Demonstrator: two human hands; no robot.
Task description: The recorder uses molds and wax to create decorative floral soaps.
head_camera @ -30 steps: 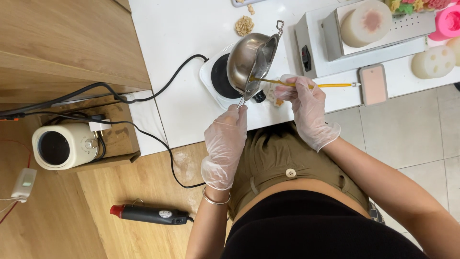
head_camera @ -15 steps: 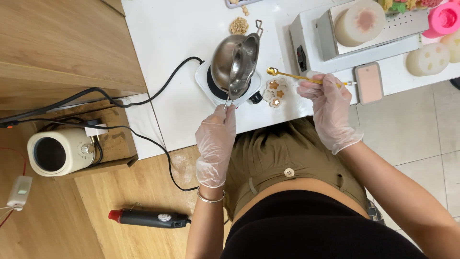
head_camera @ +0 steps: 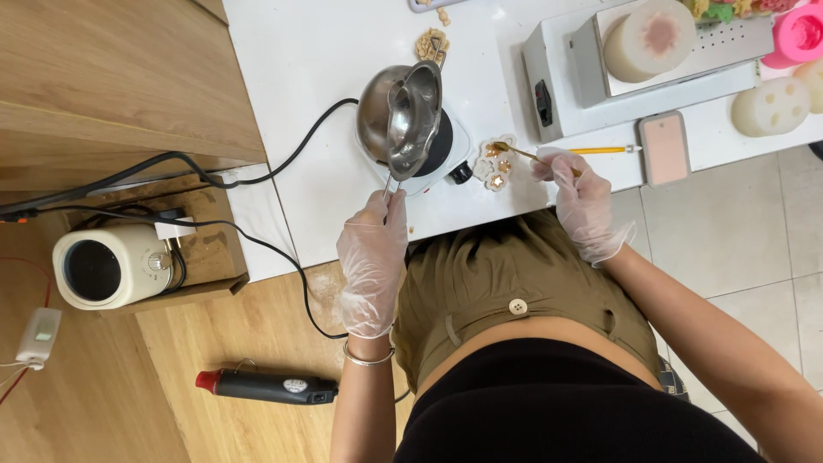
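Gloved left hand [head_camera: 374, 257] gripping pot [head_camera: 401, 116]

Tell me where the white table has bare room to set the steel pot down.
Bare white table left of the small hotplate, up to the black cable. Crowded right: flower mould, grey box, pink phone.

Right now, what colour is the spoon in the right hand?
Gold spoon, held by the right hand; head view.

White worktable [head_camera: 309, 69], wooden shelf unit [head_camera: 103, 94] beside it, wood plank floor [head_camera: 103, 403], pale tiled floor [head_camera: 754, 223]
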